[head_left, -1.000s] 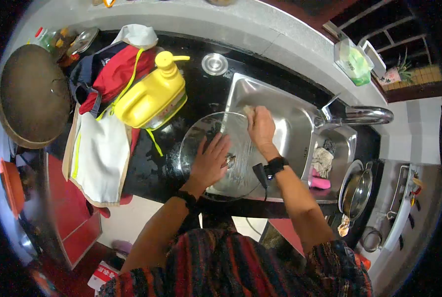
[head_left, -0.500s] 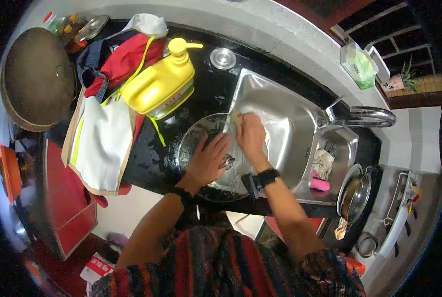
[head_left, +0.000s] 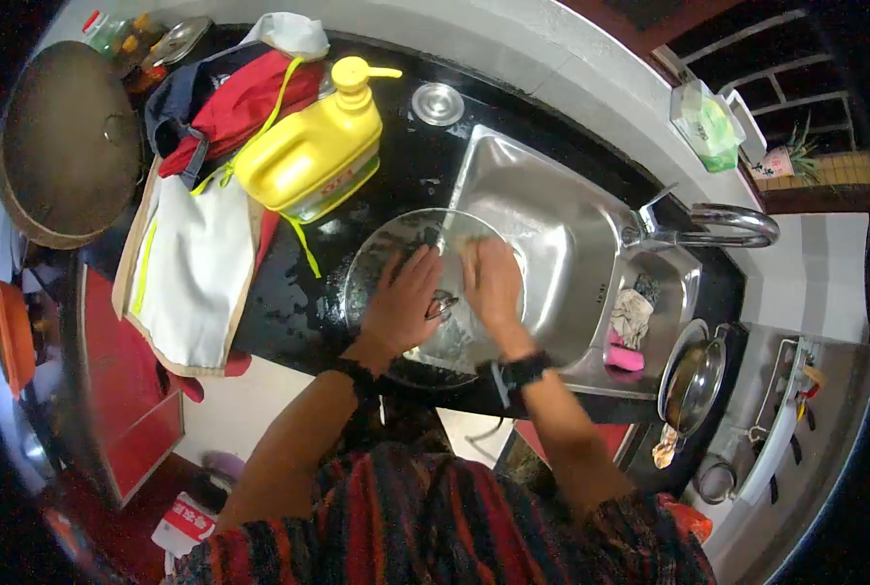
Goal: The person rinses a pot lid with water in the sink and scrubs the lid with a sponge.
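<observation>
A large round glass pot lid [head_left: 454, 345] lies across the counter's front and the near left corner of the steel sink [head_left: 552, 200]. Its metal knob [head_left: 441, 305] shows beside my left fingers. My left hand [head_left: 403, 302] rests flat on the glass left of the knob, fingers stretched out. On the lid's right half, my right hand [head_left: 494, 283] presses down with curled, motion-blurred fingers. They close on a small yellowish sponge [head_left: 470, 250], mostly hidden by the hand.
A yellow pump jug [head_left: 313, 156] stands left of the sink, beside a red and white apron [head_left: 196, 263]. The faucet [head_left: 732, 226] arches at right. A cloth [head_left: 632, 317] and a pink object [head_left: 625, 359] lie in the small basin. Stacked pans [head_left: 693, 380] sit at far right.
My right hand has slid a little toward me over the lid, and its fingers have blurred. My left hand stays on the glass. The whole view has shifted slightly.
</observation>
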